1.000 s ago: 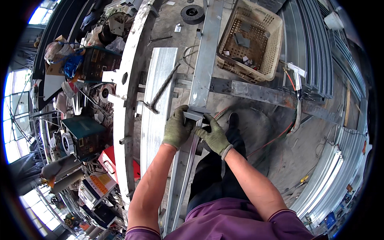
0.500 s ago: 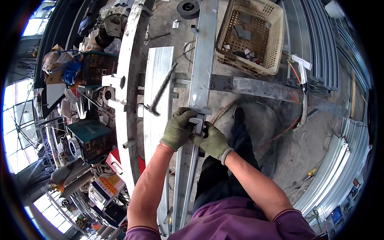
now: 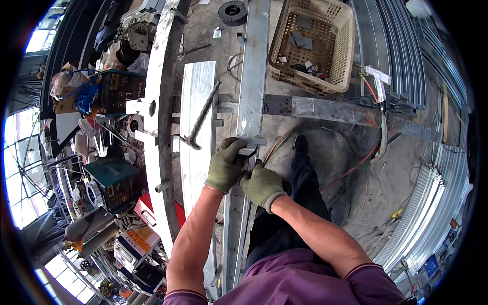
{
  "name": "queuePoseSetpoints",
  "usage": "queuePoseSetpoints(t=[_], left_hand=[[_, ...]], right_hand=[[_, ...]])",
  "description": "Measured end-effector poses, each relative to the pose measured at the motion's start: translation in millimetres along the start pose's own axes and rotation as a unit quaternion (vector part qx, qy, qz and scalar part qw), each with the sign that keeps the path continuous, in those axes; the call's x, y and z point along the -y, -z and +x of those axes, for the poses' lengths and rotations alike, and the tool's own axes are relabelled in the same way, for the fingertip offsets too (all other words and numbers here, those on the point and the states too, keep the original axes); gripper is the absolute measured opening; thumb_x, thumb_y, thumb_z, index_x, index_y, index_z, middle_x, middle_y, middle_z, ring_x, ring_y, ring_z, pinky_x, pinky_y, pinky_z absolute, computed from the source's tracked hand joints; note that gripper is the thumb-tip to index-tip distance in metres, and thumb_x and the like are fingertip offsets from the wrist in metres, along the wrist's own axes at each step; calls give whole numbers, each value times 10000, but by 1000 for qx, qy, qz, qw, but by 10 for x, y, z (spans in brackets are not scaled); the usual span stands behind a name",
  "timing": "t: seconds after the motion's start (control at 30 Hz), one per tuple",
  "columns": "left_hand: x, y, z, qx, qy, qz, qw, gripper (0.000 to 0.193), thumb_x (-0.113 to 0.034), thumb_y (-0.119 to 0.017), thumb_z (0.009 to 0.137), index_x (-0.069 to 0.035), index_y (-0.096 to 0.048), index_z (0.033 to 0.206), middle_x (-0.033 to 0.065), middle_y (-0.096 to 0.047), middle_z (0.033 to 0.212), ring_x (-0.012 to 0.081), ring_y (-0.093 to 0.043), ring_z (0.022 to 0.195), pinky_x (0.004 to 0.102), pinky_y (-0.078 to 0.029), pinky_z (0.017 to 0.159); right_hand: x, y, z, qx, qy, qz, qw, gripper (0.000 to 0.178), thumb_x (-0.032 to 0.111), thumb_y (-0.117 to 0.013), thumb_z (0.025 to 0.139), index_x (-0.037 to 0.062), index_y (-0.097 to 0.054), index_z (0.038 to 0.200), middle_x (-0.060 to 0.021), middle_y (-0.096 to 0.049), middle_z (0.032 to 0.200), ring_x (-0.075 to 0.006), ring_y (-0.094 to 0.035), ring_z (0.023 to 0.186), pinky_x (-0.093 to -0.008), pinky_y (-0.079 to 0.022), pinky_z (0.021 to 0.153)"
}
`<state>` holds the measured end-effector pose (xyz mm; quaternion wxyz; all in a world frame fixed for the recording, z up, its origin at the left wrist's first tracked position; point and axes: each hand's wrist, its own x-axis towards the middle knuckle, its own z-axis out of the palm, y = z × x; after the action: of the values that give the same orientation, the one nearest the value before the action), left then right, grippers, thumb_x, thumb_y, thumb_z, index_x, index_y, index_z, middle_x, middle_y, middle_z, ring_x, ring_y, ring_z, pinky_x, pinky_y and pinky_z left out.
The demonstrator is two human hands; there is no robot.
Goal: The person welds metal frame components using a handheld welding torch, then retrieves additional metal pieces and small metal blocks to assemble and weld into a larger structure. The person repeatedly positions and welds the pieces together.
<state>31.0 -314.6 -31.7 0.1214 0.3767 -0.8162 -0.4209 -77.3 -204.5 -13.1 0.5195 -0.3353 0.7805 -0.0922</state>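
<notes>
My left hand point(image 3: 225, 165), in a green work glove, is closed on a small grey metal piece point(image 3: 247, 151). The piece sits at the end of a wide flat steel bar point(image 3: 252, 76), just below a short metal crosspiece point(image 3: 252, 141). My right hand point(image 3: 262, 186), gloved alike, is closed around the edge of a long steel channel point(image 3: 234, 231) that runs toward my body; its fingertips are partly hidden. Left of my hands, a hammer point(image 3: 204, 116) with a twisted metal handle lies across a broad silver profile point(image 3: 197, 96).
A beige plastic crate point(image 3: 347, 56) holding scraps stands far right of the bar. A welding torch point(image 3: 379, 84) with its hose rests on a steel crossbeam point(image 3: 330, 109). Stacked metal profiles point(image 3: 401, 56) lie at the right. A spool point(image 3: 232, 12) is at the back; machine boxes point(image 3: 114, 175) crowd the left.
My right hand has drawn slightly down and left, away from the small metal piece. My left hand stays on the piece, which looks tilted differently. The whole view has shifted a little.
</notes>
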Motion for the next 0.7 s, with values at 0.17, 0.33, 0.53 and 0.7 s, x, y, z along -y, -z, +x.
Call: queuePoseSetpoints(t=[0.17, 0.33, 0.53, 0.7], left_hand=[[55, 6, 19, 10, -20, 13, 1000, 435, 113, -680, 836, -71, -713, 1229, 171, -704, 1223, 374, -729, 1088, 417, -605, 902], [117, 20, -2, 18, -8, 5, 1000, 403, 30, -708, 855, -97, -723, 1238, 167, -690, 1280, 410, -698, 1151, 462, -587, 955], [95, 25, -2, 7, -19, -1, 1000, 405, 31, -719, 848, -91, -722, 1234, 167, -687, 1290, 411, -694, 1157, 460, -577, 970], [58, 50, 19, 8, -24, -2, 1000, 393, 34, -722, 859, -86, -720, 1233, 169, -689, 1298, 411, -697, 1165, 442, -581, 975]], right_hand=[[12, -32, 11, -21, 0, 35, 999, 586, 465, -573, 1004, -77, -641, 1214, -283, -769, 946, -465, -760, 948, -555, -589, 891], [-48, -107, 12, -82, 12, 29, 996, 526, 448, -598, 1005, -39, -656, 1195, -278, -753, 872, -478, -750, 879, -572, -586, 837], [-98, -156, 37, -134, 59, 29, 989, 484, 432, -598, 1012, -28, -637, 1156, -273, -746, 825, -473, -752, 805, -592, -590, 776], [-126, -184, 94, -141, 67, 35, 987, 473, 432, -608, 1014, -20, -637, 1149, -273, -748, 842, -470, -753, 833, -584, -590, 794]])
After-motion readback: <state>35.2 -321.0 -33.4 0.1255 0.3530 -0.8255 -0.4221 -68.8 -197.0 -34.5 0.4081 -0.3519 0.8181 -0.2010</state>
